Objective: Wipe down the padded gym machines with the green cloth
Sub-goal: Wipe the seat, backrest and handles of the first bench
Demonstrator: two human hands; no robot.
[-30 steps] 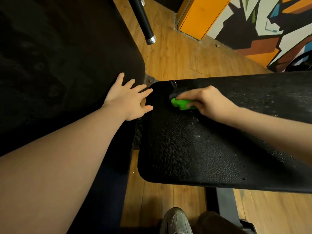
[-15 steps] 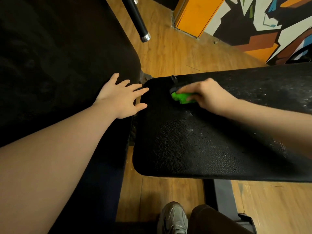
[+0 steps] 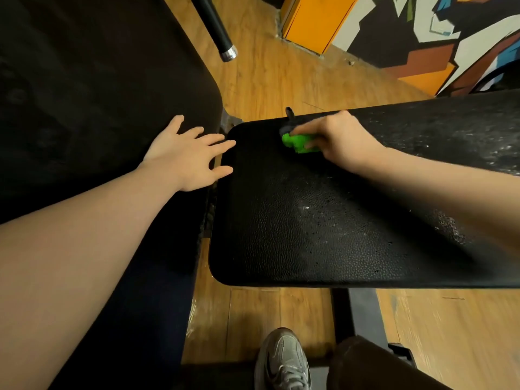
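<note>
The near part of the padded bench is best wiped in overlapping strokes, since pale specks are seen there. The left hand is laid flat, fingers spread, bracing across the gap. At the far edge, the green cloth is pinched by the right hand and pressed down.

A wooden plank floor runs beneath everything. A black bar with a silver end cap slants in from the top. An orange panel stands beside a painted wall mural (angular black, white, orange shapes). A grey sneaker shows at the bottom edge.
</note>
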